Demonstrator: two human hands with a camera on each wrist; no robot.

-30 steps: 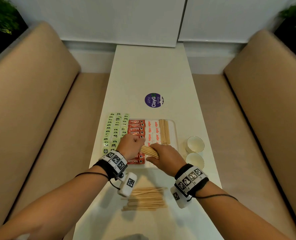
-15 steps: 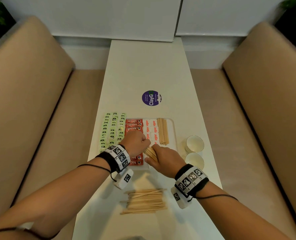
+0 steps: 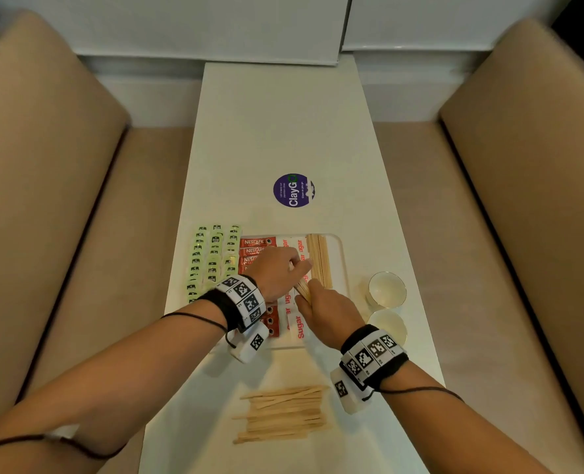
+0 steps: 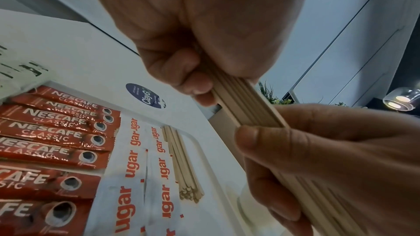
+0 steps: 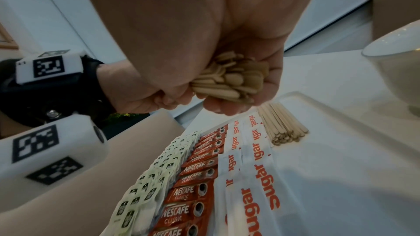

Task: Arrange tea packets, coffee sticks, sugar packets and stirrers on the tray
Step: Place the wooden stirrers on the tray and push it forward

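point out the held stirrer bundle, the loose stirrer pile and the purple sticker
held stirrer bundle (image 4: 250,107), left wrist view, flat side between both hands
loose stirrer pile (image 3: 283,413), head view, middle of pile
purple sticker (image 3: 294,190), head view, its centre

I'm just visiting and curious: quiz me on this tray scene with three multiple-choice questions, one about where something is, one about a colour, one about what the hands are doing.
1. Where does the loose pile of stirrers lie?
A. on the table, nearer the person than the tray
B. inside a cup
C. on the bench seat

2. What colour are the coffee sticks?
A. blue
B. red
C. yellow

3. What are the two hands doing?
A. resting flat on the table
B. each lifting a cup
C. both holding one bundle of stirrers

Answers:
1 A: the head view shows the pile on the table, short of the tray.
2 B: the wrappers are red with white lettering.
3 C: the left hand and right hand grip the same bundle above the tray.
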